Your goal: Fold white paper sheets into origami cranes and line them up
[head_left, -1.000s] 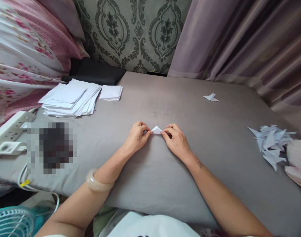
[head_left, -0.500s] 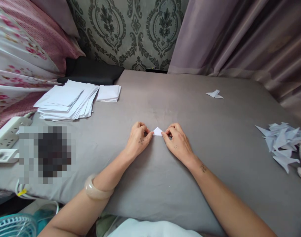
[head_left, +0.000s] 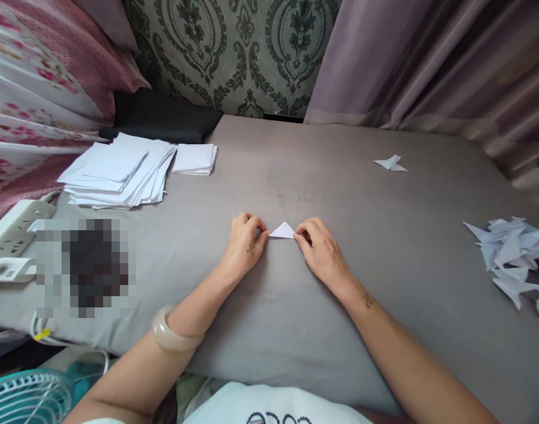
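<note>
A small white folded paper triangle (head_left: 282, 230) is stretched between my two hands, its peak pointing away from me. My left hand (head_left: 248, 241) pinches its left corner between thumb and fingers. At the opposite corner, my right hand (head_left: 318, 250) is closed in a similar pinch. The fingertips cover both ends of the paper. A pale bangle (head_left: 174, 335) circles my left forearm.
At the left lie a stack of large white sheets (head_left: 114, 171) and a smaller paper stack (head_left: 194, 159). A folded paper piece (head_left: 391, 164) rests at the far right, with a pile of folded papers (head_left: 512, 247) nearer. A power strip (head_left: 17, 229) and a fan (head_left: 28, 394) are at left.
More of the triangle shows now, as my left hand has shifted slightly left and my right hand slightly right along it. The view has tipped a little downward.
</note>
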The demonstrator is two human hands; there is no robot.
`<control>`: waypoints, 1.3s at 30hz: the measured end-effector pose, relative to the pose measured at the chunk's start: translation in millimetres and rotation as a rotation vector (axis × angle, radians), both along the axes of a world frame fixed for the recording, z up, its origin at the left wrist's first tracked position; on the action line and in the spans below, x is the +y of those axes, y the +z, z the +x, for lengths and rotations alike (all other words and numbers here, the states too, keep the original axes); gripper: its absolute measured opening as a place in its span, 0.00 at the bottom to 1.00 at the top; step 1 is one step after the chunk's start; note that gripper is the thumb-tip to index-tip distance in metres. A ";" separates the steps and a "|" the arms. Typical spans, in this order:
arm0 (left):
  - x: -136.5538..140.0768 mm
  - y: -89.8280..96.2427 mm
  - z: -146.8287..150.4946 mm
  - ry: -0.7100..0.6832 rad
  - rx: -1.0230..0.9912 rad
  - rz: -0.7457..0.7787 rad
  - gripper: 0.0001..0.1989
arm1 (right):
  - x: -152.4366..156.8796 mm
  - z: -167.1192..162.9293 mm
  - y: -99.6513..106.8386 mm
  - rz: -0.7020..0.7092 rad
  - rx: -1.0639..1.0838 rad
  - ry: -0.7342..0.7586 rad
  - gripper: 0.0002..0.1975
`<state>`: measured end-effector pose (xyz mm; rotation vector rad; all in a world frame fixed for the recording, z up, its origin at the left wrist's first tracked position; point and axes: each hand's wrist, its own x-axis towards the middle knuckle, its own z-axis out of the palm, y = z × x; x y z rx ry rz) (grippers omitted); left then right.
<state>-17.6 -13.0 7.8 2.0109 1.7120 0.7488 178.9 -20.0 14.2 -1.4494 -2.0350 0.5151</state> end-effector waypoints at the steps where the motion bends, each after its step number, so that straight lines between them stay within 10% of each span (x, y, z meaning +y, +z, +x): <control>1: -0.5 0.6 -0.1 -0.023 0.014 0.016 0.02 | -1.5 -1.2 1.2 0.022 -0.024 0.037 0.07; 10: -9.9 12.5 3.9 -0.310 0.157 0.250 0.14 | -15.9 -9.0 3.2 0.165 -0.297 0.177 0.16; 21: -33.2 31.9 24.6 -0.322 0.493 -0.026 0.11 | -33.2 -24.5 18.7 0.153 -0.568 0.116 0.19; 32: -18.4 14.0 14.8 -0.132 0.216 0.121 0.10 | -40.1 -5.6 18.6 0.130 -0.460 -0.017 0.14; 39: -6.9 0.3 10.7 -0.144 -0.004 0.121 0.04 | -27.4 6.8 5.2 0.085 -0.023 -0.187 0.12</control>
